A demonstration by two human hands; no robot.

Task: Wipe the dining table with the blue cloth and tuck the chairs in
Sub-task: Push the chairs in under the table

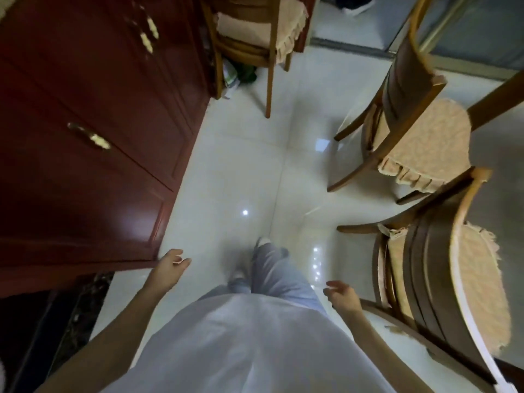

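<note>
I look down at a white tiled floor between furniture. Two wooden chairs with beige frilled cushions stand on my right: the near chair (442, 282) and a farther chair (411, 131). A third chair (255, 32) stands at the top, beside the cabinet. My left hand (170, 268) hangs empty with relaxed fingers near the cabinet's corner. My right hand (343, 296) hangs empty with loosely spread fingers, a little left of the near chair and not touching it. No blue cloth and no table top can be seen.
A dark red wooden cabinet (85, 137) with brass handles fills the left side. A dark marbled surface (56, 321) lies at the lower left. A sliding door frame (442, 32) runs along the top right. A green and white bag (238, 76) lies under the far chair.
</note>
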